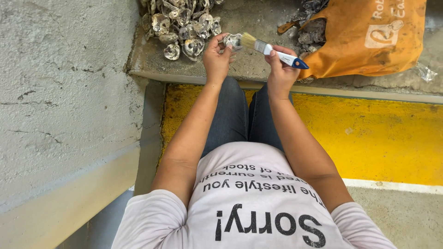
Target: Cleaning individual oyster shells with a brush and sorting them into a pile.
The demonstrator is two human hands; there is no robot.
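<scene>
My left hand (216, 57) holds a small grey oyster shell (232, 41) up by its edge. My right hand (279, 69) grips a paintbrush (272, 51) with a white handle, blue tip and pale bristles. The bristles touch the shell in my left hand. Both hands are raised above my knees, in front of a concrete ledge (249, 23).
A pile of several oyster shells (180, 25) lies on the ledge at the left. An orange bag (369, 37) holding more shells sits on the ledge at the right. A yellow painted floor strip (369, 133) runs below, and a rough concrete wall (60, 92) stands at my left.
</scene>
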